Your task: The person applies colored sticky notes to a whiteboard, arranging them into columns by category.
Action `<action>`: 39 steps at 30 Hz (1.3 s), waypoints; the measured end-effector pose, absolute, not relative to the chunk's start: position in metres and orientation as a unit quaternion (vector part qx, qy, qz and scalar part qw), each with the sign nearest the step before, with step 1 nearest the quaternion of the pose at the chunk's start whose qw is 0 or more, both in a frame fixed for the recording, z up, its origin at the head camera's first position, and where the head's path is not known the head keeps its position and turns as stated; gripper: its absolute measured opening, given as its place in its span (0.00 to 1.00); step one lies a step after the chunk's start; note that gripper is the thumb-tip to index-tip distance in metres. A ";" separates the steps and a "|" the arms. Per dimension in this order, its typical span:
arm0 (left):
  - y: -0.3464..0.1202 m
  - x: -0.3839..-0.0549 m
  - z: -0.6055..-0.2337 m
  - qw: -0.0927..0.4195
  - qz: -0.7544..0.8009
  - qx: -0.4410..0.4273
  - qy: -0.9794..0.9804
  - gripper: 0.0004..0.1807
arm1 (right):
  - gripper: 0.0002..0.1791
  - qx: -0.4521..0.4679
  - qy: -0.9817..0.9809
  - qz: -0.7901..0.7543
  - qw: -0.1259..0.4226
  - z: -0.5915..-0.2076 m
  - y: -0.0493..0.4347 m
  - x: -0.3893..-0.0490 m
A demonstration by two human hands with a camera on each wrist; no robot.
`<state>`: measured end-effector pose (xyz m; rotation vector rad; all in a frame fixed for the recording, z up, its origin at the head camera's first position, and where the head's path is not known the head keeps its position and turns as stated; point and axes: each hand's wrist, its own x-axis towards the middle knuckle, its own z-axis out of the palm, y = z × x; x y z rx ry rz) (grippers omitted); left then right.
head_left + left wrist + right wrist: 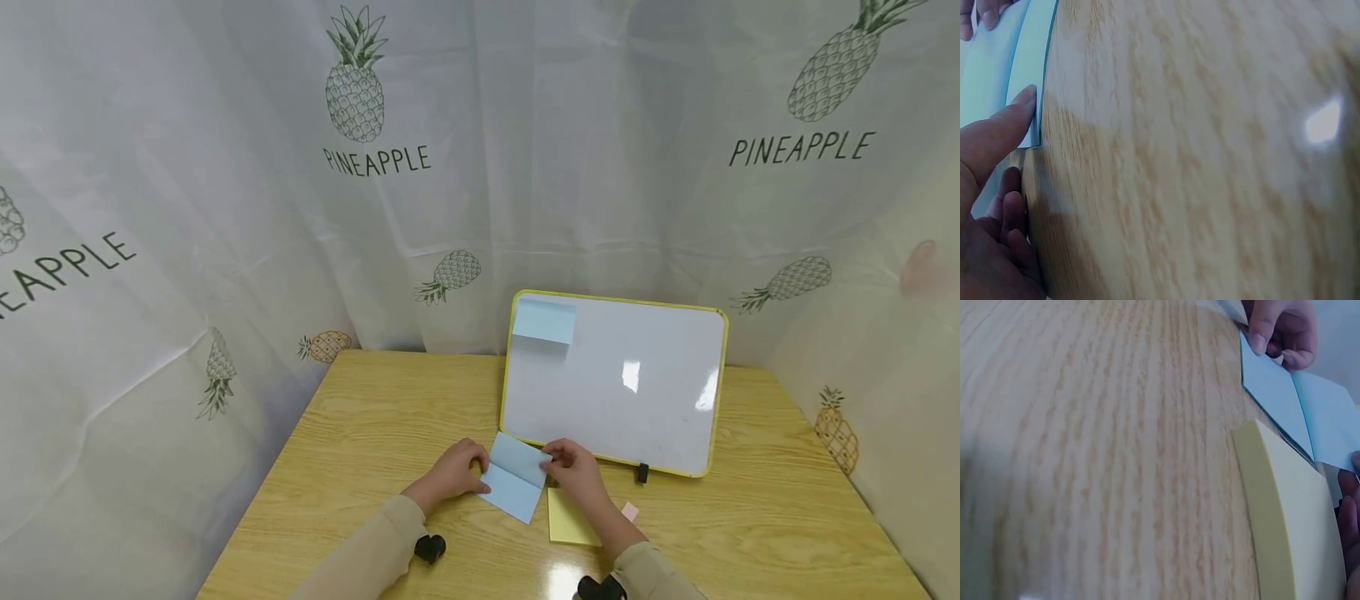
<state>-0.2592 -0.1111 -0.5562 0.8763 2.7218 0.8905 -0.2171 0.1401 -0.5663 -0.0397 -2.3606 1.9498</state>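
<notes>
A pale blue sticky note pad [512,495] lies between my hands, in front of the whiteboard. Its top sheet [519,457] is raised along a line across the middle, toward the board. My left hand [452,472] grips the pad at its left side, the thumb [1019,106] flat on top near the edge. With thumb and fingertips my right hand [577,472] pinches the raised sheet at its right edge; in the right wrist view only some of its fingers [1349,512] show. Under the right forearm lies a yellow sticky note pad [567,518], a thick block in the right wrist view.
The yellow-framed whiteboard [600,383] leans at the back, with a blue sticky note [543,321] at its top left. A black clip [642,473] sits at its lower edge. A small pink piece of paper [630,512] lies right of the yellow pad. Behind hangs a pineapple-print curtain [570,167].
</notes>
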 end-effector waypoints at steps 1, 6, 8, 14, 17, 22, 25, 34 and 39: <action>-0.111 -0.259 -0.557 0.074 0.299 0.290 0.906 0.17 | 0.09 -0.014 -0.770 0.636 0.040 -0.565 0.140 -0.217; -0.112 -0.257 -0.556 0.076 0.315 0.295 0.899 0.16 | 0.07 -0.012 -0.778 0.627 0.040 -0.561 0.141 -0.219; -0.111 -0.256 -0.555 0.074 0.320 0.298 0.896 0.16 | 0.08 -0.007 -0.783 0.620 0.041 -0.560 0.141 -0.220; -0.111 -0.255 -0.555 0.079 0.318 0.293 0.898 0.17 | 0.08 -0.004 -0.790 0.612 0.034 -0.559 0.143 -0.223; -0.110 -0.255 -0.557 0.081 0.315 0.290 0.900 0.17 | 0.08 -0.007 -0.789 0.613 0.028 -0.559 0.143 -0.224; -0.110 -0.255 -0.560 0.083 0.315 0.287 0.901 0.18 | 0.08 -0.008 -0.789 0.614 0.023 -0.558 0.144 -0.227; -0.110 -0.255 -0.561 0.083 0.310 0.285 0.903 0.18 | 0.09 -0.009 -0.792 0.610 0.023 -0.557 0.145 -0.228; -0.109 -0.254 -0.562 0.083 0.307 0.278 0.906 0.18 | 0.10 0.006 -0.809 0.586 0.039 -0.549 0.146 -0.233; -0.108 -0.254 -0.561 0.078 0.305 0.277 0.908 0.18 | 0.09 0.012 -0.820 0.571 0.035 -0.544 0.146 -0.238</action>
